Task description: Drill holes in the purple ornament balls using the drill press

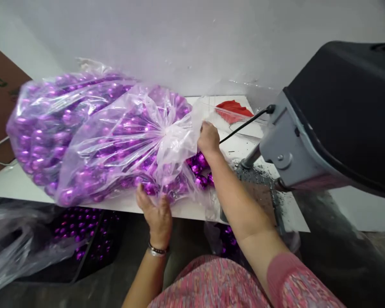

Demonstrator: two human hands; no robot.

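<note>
A large clear plastic bag, full of shiny purple balls, lies on its side across the white table. Its neck is gathered and bunched near the middle of the view. My right hand has its fingers closed around the loose plastic at the right of that neck. Lower down, at the bag's near edge, my left hand is open, thumb and fingers apart, by the bag's underside. Some loose purple balls show beneath the neck, partly behind my right wrist.
A black and grey drill-press-like machine stands on the right, dark shavings around its base. Behind lies a red cloth. Below the table are a dark crate of purple balls and crumpled clear plastic. A cardboard box is at left.
</note>
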